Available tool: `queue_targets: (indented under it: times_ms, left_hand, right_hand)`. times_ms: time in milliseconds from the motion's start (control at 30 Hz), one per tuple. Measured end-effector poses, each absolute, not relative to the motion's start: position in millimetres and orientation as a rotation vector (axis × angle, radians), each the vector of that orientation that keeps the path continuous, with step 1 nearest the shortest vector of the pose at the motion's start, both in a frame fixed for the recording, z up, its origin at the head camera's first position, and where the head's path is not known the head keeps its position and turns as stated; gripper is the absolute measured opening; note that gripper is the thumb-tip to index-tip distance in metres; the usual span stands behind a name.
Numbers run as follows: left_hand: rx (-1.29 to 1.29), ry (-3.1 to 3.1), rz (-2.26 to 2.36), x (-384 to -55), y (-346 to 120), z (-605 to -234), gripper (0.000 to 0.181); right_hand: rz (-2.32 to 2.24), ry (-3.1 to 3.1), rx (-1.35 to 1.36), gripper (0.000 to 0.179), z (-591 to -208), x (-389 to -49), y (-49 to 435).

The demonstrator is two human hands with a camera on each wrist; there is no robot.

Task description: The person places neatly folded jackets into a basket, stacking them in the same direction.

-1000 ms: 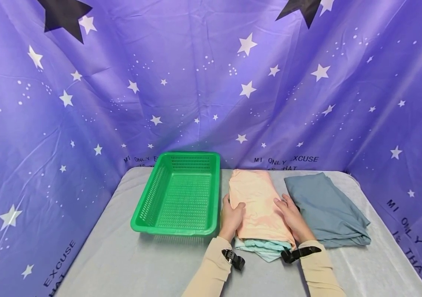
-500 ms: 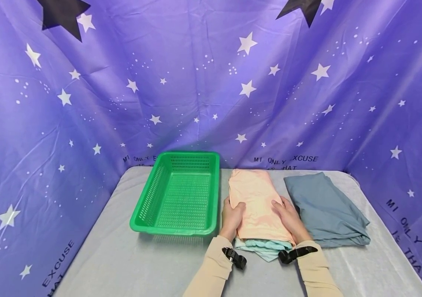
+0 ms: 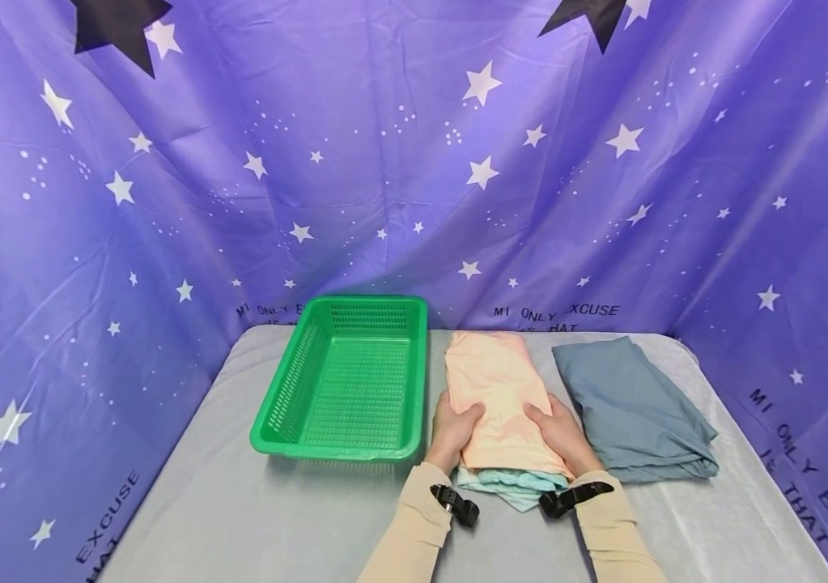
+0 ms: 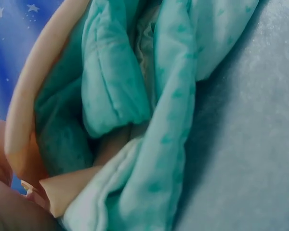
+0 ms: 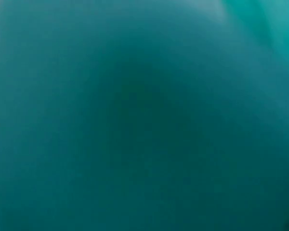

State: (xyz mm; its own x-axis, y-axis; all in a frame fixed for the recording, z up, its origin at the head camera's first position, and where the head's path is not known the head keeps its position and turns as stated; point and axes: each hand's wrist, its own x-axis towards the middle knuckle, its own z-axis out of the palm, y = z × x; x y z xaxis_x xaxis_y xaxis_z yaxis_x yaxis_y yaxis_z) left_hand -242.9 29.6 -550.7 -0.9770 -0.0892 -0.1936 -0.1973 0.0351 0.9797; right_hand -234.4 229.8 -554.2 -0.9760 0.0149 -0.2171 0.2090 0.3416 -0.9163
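A folded peach garment (image 3: 497,376) lies on the right half of the table, between the two hands in the head view. My left hand (image 3: 453,425) grips its left side, thumb on top and fingers tucked along the edge. On the opposite side my right hand (image 3: 563,429) holds it the same way, its fingers mostly hidden. Folded mint-green cloth (image 3: 515,479) sticks out from beneath at the near end. The left wrist view shows that mint cloth (image 4: 168,115) in loose layers with small hearts, under a peach edge (image 4: 33,82). Blurred teal fills the right wrist view.
Left of the hands stands a green perforated plastic basket (image 3: 414,389) with nothing in it. A folded grey-blue garment (image 3: 632,413) lies close to the right hand. Grey cloth covers the table (image 3: 297,518). A purple star-printed curtain (image 3: 384,186) hangs behind and at both sides.
The right hand has slid a little inward, its thumb now further over the peach garment. The left hand keeps its hold, and the whole head view has shifted slightly.
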Motion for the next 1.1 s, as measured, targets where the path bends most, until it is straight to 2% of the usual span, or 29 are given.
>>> queue_targets:
  times_ms: [200, 567, 767, 1100]
  left_hand:
    - [-0.312, 2.123, 2.173, -244.8, 30.0, -551.6, 0.075]
    - [-0.272, 2.034, 2.251, -243.9, 28.9, -546.9, 0.057]
    - [-0.262, 1.997, 2.315, -239.1, 29.8, -539.5, 0.062]
    - [-0.236, 2.046, 2.318, -232.7, 29.3, -523.1, 0.085]
  right_hand:
    - [-1.716, 2.485, 0.228, 0.065, -556.1, -233.9, 228.6]
    - [-1.837, 2.420, 0.243, 0.069, -551.4, -227.8, 228.2]
    - [-1.831, 2.457, 0.278, 0.069, -541.8, -220.2, 225.7]
    - [-1.897, 2.468, 0.292, 0.068, -525.2, -210.3, 222.6]
